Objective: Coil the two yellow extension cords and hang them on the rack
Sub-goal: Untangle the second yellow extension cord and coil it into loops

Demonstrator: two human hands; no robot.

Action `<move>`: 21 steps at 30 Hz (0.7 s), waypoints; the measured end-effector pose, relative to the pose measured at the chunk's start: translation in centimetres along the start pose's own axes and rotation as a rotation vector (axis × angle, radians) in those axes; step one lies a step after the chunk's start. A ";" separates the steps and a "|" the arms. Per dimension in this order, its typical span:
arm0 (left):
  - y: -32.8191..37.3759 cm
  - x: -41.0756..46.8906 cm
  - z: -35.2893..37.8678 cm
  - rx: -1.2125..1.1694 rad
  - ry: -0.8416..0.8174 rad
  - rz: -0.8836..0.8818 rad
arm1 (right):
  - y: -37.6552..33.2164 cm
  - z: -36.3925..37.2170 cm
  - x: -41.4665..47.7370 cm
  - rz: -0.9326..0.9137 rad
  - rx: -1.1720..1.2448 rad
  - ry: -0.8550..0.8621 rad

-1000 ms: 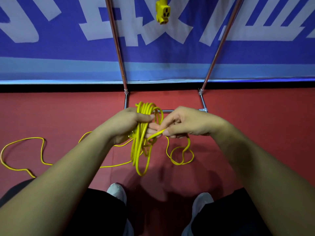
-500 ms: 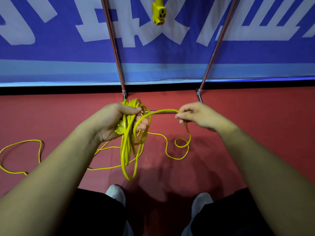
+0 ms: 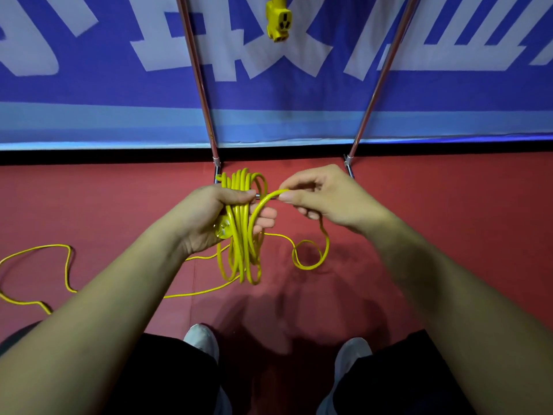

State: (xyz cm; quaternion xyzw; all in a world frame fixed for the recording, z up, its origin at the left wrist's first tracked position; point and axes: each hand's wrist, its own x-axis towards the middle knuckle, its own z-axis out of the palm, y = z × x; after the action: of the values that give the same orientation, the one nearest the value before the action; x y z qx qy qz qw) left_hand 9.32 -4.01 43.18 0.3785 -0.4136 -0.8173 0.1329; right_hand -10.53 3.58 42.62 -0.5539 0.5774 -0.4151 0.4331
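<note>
**Head view: yellow cord bunched in my left hand, next turn pinched in my right**

The yellow extension cord [image 3: 242, 259] is thin, glossy and bright. Several of its turns are gathered into a long, narrow bundle that stands above my fist and hangs below it, over the red floor [image 3: 449, 205]. My left hand [image 3: 209, 217] is curled round the middle of that bundle, thumb across the top, fingertips showing on the far side; something yellow sits in the palm, perhaps the plug, though I cannot tell. My right hand [image 3: 326, 199] pinches one strand between thumb and forefinger, just beside the bundle; the strand arches from the pinch down into the turns. Below that hand the cord curls into a small loop [image 3: 309, 267]. The loose length [image 3: 69, 265] wanders away over the floor to my left.

Just beyond my hands stand the rack's [image 3: 197, 73] two metal poles. A yellow socket end [image 3: 278, 22] hangs between them, against a blue banner [image 3: 89, 85] with pale lettering. My grey shoes [image 3: 202, 339] show below.
</note>
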 end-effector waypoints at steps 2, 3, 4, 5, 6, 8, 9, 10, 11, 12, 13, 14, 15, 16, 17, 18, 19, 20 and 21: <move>0.1 -0.1 0.0 0.083 -0.009 0.002 | -0.3 0.3 -0.1 -0.031 -0.068 -0.030; 0.2 -0.1 -0.1 0.089 -0.034 -0.001 | -0.1 0.0 -0.1 -0.038 -0.102 -0.040; 0.2 -0.2 -0.1 0.064 -0.059 -0.004 | 0.3 -0.5 0.0 -0.035 -0.151 -0.058; 0.4 -0.3 -0.2 0.017 -0.076 -0.005 | 1.0 -1.2 0.0 -0.022 -0.236 -0.091; 0.6 -0.5 -0.3 -0.038 -0.082 0.004 | 1.8 -2.0 0.0 0.011 -0.355 -0.138; 1.2 -0.7 -0.8 -0.111 -0.068 0.044 | 3.8 -3.4 -0.2 0.107 -0.549 -0.193; 1.5 -0.9 -1.0 -0.113 -0.057 0.050 | 4.6 -3.8 -0.2 0.147 -0.544 -0.163; 1.7 -1.1 -1.2 -0.093 -0.047 0.041 | 5.0 -3.9 -0.2 0.174 -0.463 -0.104; 1.8 -1.2 -1.4 -0.066 -0.042 0.017 | 5.2 -3.9 -0.1 0.177 -0.347 -0.033; 1.7 -1.2 -1.5 -0.034 -0.043 -0.011 | 4.9 -3.8 0.1 0.160 -0.244 0.027; 1.6 -1.2 -1.4 -0.005 -0.053 -0.034 | 4.4 -3.7 0.2 0.137 -0.202 0.064; 1.3 -1.1 -1.2 0.019 -0.063 -0.050 | 3.9 -3.4 0.4 0.108 -0.217 0.070; 1.0 -1.1 -0.9 0.035 -0.075 -0.065 | 3.4 -3.2 0.5 0.073 -0.261 0.049; 0.7 -1.0 -0.7 0.040 -0.091 -0.080 | 2.9 -2.8 0.6 0.042 -0.311 0.016; 0.4 -0.9 -0.5 0.045 -0.101 -0.086 | 2.4 -2.4 0.5 0.016 -0.359 -0.014; 0.2 -0.8 -0.4 0.066 -0.104 -0.083 | 2.0 -2.1 0.3 -0.006 -0.402 -0.036; -0.2 -0.6 -0.6 0.107 -0.093 -0.064 | 1.6 -1.8 0.2 -0.029 -0.445 -0.059; -0.4 -0.5 -0.7 0.149 -0.075 -0.045 | 1.2 -1.5 0.2 -0.048 -0.491 -0.075; -0.5 -0.5 -0.7 0.176 -0.070 -0.027 | 1.0 -1.3 0.4 -0.068 -0.532 -0.059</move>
State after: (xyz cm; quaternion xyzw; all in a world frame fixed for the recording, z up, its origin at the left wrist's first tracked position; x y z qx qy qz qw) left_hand 10.22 -3.77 42.79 0.3655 -0.4832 -0.7922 0.0734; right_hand -12.06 3.26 41.96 -0.6793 0.6342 -0.2469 0.2746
